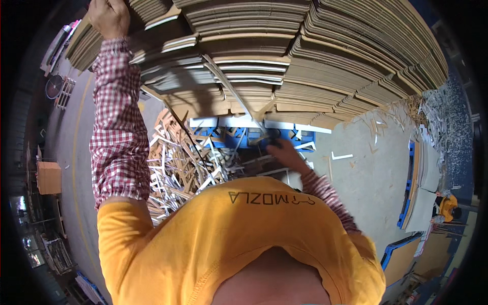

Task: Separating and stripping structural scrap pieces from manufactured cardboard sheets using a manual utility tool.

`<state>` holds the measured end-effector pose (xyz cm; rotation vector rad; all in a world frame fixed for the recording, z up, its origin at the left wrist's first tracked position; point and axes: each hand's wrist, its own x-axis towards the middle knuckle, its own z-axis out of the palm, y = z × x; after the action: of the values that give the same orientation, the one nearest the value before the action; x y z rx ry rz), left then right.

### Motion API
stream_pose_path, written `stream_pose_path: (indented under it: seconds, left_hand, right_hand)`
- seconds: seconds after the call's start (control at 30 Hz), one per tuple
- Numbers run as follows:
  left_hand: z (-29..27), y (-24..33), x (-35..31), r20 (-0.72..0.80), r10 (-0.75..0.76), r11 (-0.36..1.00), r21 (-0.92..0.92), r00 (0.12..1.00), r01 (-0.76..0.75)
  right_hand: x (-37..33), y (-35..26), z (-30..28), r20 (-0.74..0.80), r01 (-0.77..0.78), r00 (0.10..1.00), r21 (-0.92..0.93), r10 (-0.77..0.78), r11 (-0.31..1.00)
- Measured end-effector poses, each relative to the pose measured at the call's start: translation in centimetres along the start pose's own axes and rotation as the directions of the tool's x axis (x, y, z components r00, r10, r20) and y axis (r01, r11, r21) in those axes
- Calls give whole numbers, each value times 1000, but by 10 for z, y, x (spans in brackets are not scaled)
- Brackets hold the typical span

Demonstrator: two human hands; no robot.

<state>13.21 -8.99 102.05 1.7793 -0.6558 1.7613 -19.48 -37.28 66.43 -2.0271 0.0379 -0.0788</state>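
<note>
A tall stack of brown die-cut cardboard sheets [244,43] fills the upper part of the view, with some white-edged layers on its left side. My left hand [109,18] is raised against the stack's upper left corner. Its fingers are curled, and the top edge of the view cuts them off, so what they grip is unclear. Low in front of the stack, my right hand [284,152] is closed round a dark hand-held tool [268,139], blurred and partly hidden. A narrow cardboard strip [229,84] slants down from the stack toward this tool.
Under the stack shows a blue pallet [239,138]. Brown and white cardboard scraps [180,157] heap to its left; more scraps [376,124] lie on the floor at right. Further right are pallets with sheets [419,188] and another person in a yellow top [448,207].
</note>
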Motion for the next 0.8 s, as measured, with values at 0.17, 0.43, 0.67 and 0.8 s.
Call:
stream_pose_path:
  seconds: [0.17, 0.43, 0.67, 0.8]
  left_hand:
    - [-38, 102, -152, 647, 376, 916, -367, 664, -161]
    - [-9, 85, -210, 898, 337, 935, -284, 282, -214]
    - [-129, 133, -258, 925, -194, 962, 115, 327, 247]
    - [-237, 139, -240, 917, -365, 645, 374, -160, 666]
  right_hand:
    - [-6, -50, -60, 265, -341, 919, 163, 292, 926]
    - [14, -98, -113, 426, -310, 872, 101, 240, 945]
    - [55, -33, -128, 25, -324, 946, 78, 323, 943]
    - [94, -38, -112, -45, -344, 932, 214, 361, 914]
